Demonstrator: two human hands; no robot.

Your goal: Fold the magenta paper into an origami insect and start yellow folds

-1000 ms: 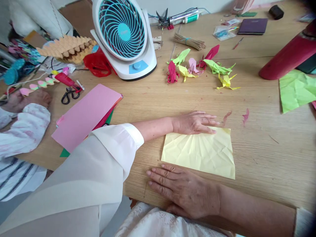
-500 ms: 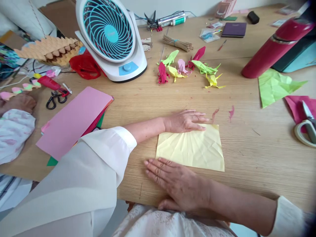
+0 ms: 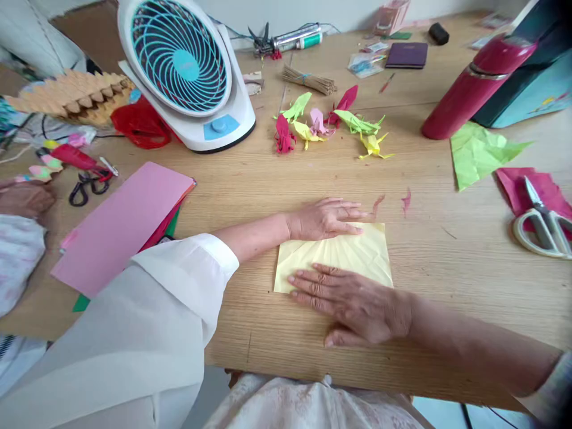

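A creased pale yellow sheet of paper lies flat on the wooden table. Across its far edge stretches my left hand, palm down, fingers extended to the right and holding nothing. My right hand rests flat over the near edge of the sheet, its fingers pointing left and slightly apart, the thumb toward me. It hides part of the paper's lower middle. Fan-like crease lines run out from beneath my left hand. Two small red paper scraps, one of them a torn piece, lie beyond the sheet.
Folded paper figures sit farther back. Left are a fan, stacked coloured paper, black-handled scissors and another person's hand. Right are a red flask, green paper and white-handled scissors.
My right hand has moved up and right from the table in front onto the yellow paper. My left hand stays at the far edge. The whole view has shifted slightly.
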